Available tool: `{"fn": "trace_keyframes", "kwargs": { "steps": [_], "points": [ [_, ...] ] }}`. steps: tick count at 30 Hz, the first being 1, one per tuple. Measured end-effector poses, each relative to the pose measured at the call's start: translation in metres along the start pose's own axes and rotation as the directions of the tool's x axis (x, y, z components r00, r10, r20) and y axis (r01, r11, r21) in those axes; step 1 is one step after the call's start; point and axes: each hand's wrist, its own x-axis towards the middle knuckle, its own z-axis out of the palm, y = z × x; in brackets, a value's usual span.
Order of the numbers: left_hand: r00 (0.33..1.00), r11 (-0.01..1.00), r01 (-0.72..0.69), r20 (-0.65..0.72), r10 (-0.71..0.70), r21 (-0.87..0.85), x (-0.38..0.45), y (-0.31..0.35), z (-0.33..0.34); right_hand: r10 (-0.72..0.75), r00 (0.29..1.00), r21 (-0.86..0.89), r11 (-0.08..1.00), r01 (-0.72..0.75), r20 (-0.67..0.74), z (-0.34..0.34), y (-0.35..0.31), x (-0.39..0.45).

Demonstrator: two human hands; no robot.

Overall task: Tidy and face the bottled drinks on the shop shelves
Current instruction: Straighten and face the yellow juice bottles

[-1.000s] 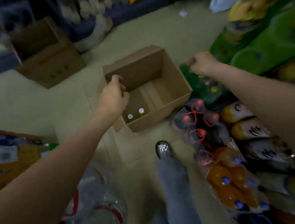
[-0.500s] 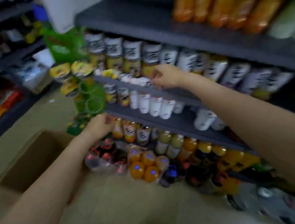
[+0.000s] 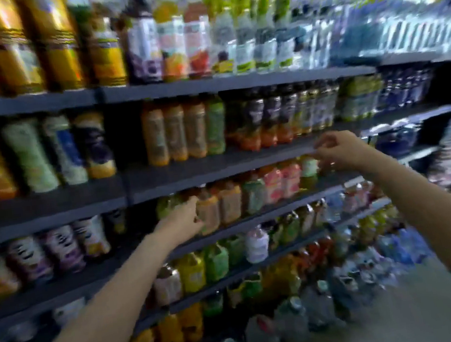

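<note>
Facing looks barely begun: the left hand [image 3: 181, 221] touches an orange bottle [image 3: 208, 211] at nine o'clock; the right hand [image 3: 341, 151], fingers curled, reaches the shelf edge [image 3: 218, 169] at two o'clock, grip unclear.

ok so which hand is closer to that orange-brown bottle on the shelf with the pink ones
Left. The left hand is right at the orange-brown bottle, fingers against its left side. The right hand is farther right and higher, by the green-and-white bottle at the shelf edge.

My two forearms are bare to the frame's edge, no sleeves, watch or bracelet; my left hand [image 3: 181, 221] and right hand [image 3: 342, 150] wear no gloves or rings.
</note>
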Motion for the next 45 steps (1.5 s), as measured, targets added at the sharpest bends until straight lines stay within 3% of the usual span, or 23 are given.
{"fn": "trace_keyframes", "kwargs": {
  "steps": [2,4,8,17,21,27,31,34,36,41,45],
  "points": [
    [0.989,0.978,-0.142,-0.021,0.147,0.15,0.036,0.076,0.01,0.097,0.989,0.061,0.994,-0.091,-0.113,-0.045,0.059,0.01],
    [0.968,0.959,-0.23,-0.06,0.243,0.164,0.072,0.132,0.018,0.191,0.974,0.073,0.98,-0.183,-0.119,-0.075,0.107,0.013],
    [0.959,0.947,-0.267,-0.049,0.28,0.177,0.142,0.204,0.032,0.31,0.944,0.053,0.95,-0.306,-0.109,-0.113,0.184,0.036],
    [0.896,0.94,-0.337,-0.29,0.337,0.051,0.327,0.319,0.083,0.233,0.969,0.007,0.972,-0.233,-0.079,-0.144,0.296,0.204],
    [0.891,0.955,-0.278,-0.345,0.297,0.104,0.408,0.357,0.103,0.101,0.995,-0.04,0.994,-0.102,-0.021,-0.167,0.338,0.27],
    [0.909,0.961,-0.194,-0.333,0.251,0.196,0.509,0.43,0.125,0.027,0.998,-0.007,1.0,-0.027,-0.048,-0.225,0.403,0.376],
    [0.934,0.902,0.0,-0.322,0.153,0.431,0.547,0.45,0.151,-0.108,0.991,-0.096,0.989,0.115,0.08,-0.223,0.435,0.442],
    [0.927,0.831,-0.006,-0.308,0.213,0.556,0.564,0.46,0.158,-0.183,0.961,-0.127,0.969,0.212,0.209,-0.226,0.45,0.48],
    [0.923,0.81,0.024,-0.324,0.207,0.586,0.574,0.466,0.158,-0.242,0.941,-0.093,0.959,0.269,0.235,-0.232,0.455,0.506],
    [0.883,0.804,0.188,-0.456,0.113,0.564,0.592,0.475,0.174,-0.371,0.896,0.185,0.925,0.333,0.245,-0.206,0.448,0.553],
    [0.906,0.686,0.218,-0.406,0.123,0.695,0.604,0.459,0.182,-0.456,0.835,0.219,0.888,0.404,0.307,-0.16,0.433,0.567]
  ]
}}
